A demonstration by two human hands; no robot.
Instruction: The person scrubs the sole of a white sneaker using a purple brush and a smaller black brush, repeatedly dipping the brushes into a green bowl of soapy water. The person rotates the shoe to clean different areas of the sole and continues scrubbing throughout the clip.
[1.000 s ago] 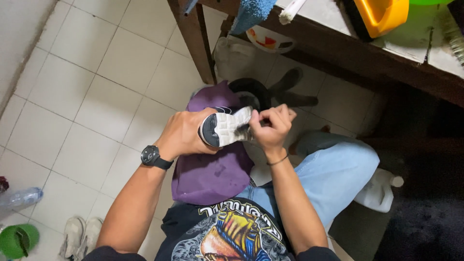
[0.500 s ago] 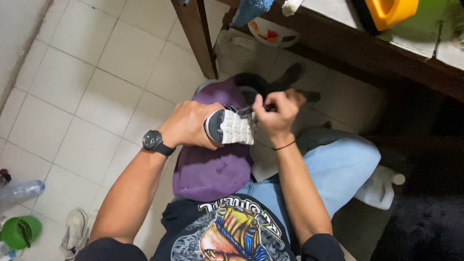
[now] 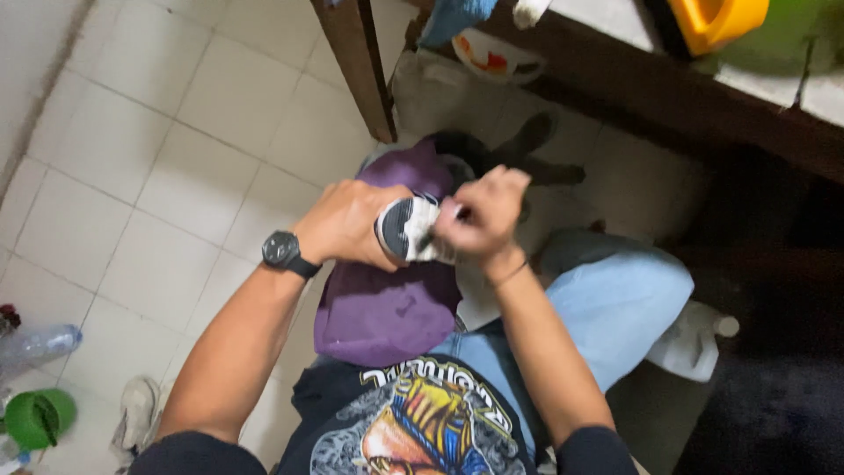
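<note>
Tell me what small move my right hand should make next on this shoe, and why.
Probably one more short stroke along the sole's edge. The left hand grips the shoe sole-up over the purple cloth, and the right hand is pinched closed against it. What it pinches is too blurred to tell.

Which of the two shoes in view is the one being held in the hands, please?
The white shoe with the dark sole, gripped by the left hand over the purple cloth. The other shoe lies on the floor tiles, untouched.
</note>
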